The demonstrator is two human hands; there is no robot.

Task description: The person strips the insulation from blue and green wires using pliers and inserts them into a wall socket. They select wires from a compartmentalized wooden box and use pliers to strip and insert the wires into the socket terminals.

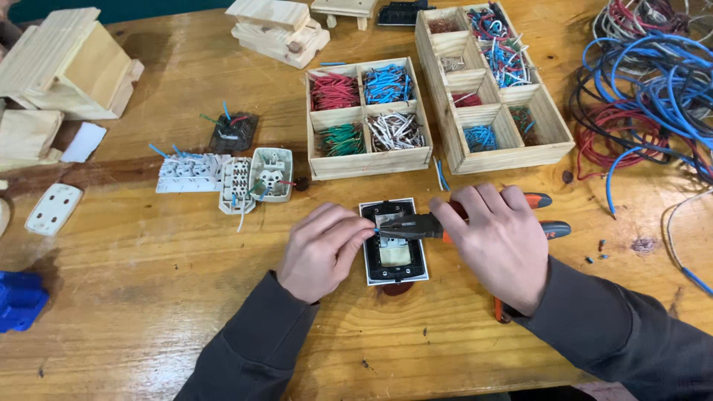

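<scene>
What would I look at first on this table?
Probably the two hands in the middle: the right hand holds orange-handled pliers over a black switch plate, which the left hand steadies. Behind them, a wooden tray holds bright wire bits.

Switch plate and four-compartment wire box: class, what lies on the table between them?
Head view: only bare wooden table lies between the switch plate and the four-compartment wire box.
</scene>
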